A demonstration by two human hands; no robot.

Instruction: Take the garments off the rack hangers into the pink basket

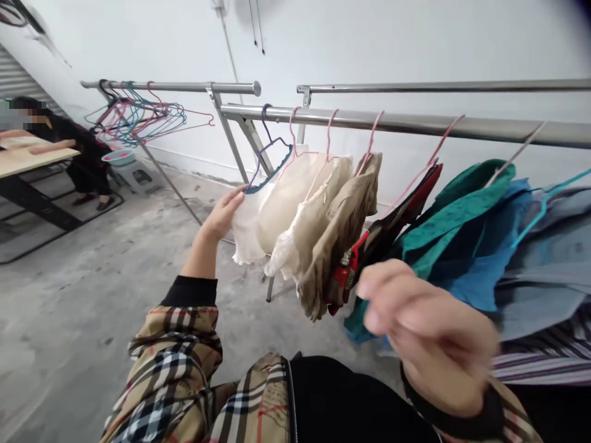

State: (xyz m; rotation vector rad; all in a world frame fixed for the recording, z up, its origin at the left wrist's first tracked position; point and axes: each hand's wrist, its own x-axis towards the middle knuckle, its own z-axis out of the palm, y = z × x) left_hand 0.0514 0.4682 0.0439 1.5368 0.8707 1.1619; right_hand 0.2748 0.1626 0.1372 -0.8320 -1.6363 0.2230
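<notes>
My left hand [225,214] reaches out with fingers extended and touches a white lacy garment [247,231] hanging from a blue hanger [270,154] at the left end of a steel rail [415,123]. My right hand [425,332] is close to the camera and blurred, fingers loosely curled, with nothing visible in it. Along the rail hang cream and beige garments [318,215], a dark red one [369,246], a teal one [457,215] and a blue one [489,252].
A second rail [184,87] at the back left carries several empty wire hangers [133,117]. A person in dark clothes sits at a wooden table [28,157] on the far left. A basin rests on a small stool [133,172]. The floor is bare concrete.
</notes>
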